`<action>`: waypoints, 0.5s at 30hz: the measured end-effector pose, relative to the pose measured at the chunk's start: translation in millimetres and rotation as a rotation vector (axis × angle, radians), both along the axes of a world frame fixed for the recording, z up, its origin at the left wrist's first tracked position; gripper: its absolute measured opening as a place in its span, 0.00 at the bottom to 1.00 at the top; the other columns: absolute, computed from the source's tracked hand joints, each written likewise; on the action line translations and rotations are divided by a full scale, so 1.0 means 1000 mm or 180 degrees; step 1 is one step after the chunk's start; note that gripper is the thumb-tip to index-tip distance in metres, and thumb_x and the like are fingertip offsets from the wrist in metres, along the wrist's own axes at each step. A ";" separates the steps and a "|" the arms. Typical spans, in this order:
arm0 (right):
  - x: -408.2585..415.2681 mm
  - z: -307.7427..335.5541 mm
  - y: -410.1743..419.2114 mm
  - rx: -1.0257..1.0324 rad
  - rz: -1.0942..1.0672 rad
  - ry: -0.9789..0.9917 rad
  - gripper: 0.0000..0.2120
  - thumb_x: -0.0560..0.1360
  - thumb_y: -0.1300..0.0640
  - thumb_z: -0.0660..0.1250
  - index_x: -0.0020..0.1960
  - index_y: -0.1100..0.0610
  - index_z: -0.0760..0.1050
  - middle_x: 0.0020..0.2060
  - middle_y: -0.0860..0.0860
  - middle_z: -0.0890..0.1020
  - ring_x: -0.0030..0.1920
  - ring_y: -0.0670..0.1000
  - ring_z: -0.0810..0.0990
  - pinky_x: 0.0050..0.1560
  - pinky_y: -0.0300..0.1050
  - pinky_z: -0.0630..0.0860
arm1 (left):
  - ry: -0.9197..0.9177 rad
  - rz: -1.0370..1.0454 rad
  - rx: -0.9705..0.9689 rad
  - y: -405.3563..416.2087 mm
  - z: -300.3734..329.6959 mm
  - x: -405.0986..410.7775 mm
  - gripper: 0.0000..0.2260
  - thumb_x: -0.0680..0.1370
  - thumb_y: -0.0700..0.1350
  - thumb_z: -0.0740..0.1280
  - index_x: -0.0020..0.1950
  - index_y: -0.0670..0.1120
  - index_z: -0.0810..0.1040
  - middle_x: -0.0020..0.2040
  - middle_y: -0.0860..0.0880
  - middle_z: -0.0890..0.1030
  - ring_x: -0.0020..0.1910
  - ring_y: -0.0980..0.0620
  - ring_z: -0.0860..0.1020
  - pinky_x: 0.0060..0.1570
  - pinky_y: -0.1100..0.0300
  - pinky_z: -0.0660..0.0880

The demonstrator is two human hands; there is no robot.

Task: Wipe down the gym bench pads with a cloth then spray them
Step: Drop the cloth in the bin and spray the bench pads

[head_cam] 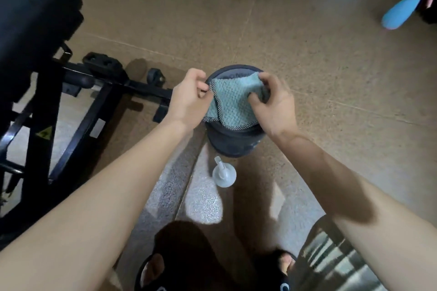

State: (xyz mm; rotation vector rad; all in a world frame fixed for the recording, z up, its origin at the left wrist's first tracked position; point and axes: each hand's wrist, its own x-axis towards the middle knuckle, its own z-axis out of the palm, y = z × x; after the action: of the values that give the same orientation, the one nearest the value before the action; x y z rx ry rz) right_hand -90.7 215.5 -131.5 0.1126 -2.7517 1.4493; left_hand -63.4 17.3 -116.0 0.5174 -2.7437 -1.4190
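Observation:
A teal waffle-weave cloth (230,101) with a dark edge hangs between both hands at the middle of the view. My left hand (189,99) pinches its left edge. My right hand (272,104) grips its right side, fingers curled into the fabric. The black bench pad (35,19) fills the upper left, on a black metal frame (78,106). A clear spray bottle (223,172) stands on the floor just below the cloth, seen from above.
A dark round weight-like object (233,142) sits on the floor directly under the cloth. My feet in black sandals (151,271) are at the bottom. A blue and pink object (402,9) lies at the upper right on the tan tiled floor.

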 end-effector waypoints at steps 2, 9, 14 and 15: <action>0.014 -0.001 0.005 0.0119 -0.0098 0.0257 0.22 0.75 0.57 0.67 0.68 0.60 0.73 0.59 0.56 0.77 0.61 0.55 0.74 0.67 0.48 0.70 | 0.0171 0.0069 0.0003 0.003 -0.004 0.008 0.16 0.79 0.38 0.69 0.65 0.46 0.74 0.52 0.49 0.78 0.45 0.51 0.79 0.53 0.58 0.77; 0.119 -0.038 0.018 -0.0437 -0.0609 -0.1113 0.19 0.69 0.72 0.64 0.57 0.57 0.72 0.52 0.52 0.78 0.53 0.52 0.78 0.60 0.57 0.77 | -0.0414 0.0708 0.0266 0.021 -0.020 0.093 0.05 0.80 0.35 0.64 0.50 0.45 0.72 0.49 0.45 0.78 0.47 0.50 0.76 0.45 0.65 0.73; 0.141 -0.096 0.003 0.0595 0.1432 -0.1496 0.41 0.69 0.65 0.71 0.79 0.51 0.62 0.72 0.50 0.71 0.71 0.53 0.70 0.74 0.49 0.66 | -0.1800 0.0277 0.1557 0.034 -0.060 0.119 0.11 0.76 0.49 0.74 0.55 0.53 0.76 0.50 0.47 0.81 0.51 0.46 0.80 0.53 0.53 0.76; 0.140 -0.107 0.000 0.0700 0.1560 -0.1393 0.42 0.69 0.63 0.73 0.80 0.52 0.62 0.74 0.50 0.70 0.73 0.53 0.69 0.75 0.51 0.66 | -0.1762 0.0208 0.1554 0.035 -0.063 0.120 0.13 0.75 0.51 0.75 0.56 0.54 0.77 0.50 0.48 0.81 0.51 0.48 0.81 0.56 0.51 0.77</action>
State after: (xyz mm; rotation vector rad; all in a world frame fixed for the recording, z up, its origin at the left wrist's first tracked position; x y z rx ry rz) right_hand 49.0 215.6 -238.2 0.5778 -3.4195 1.3815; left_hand 56.8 52.1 -179.0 1.1586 -2.6700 -2.2229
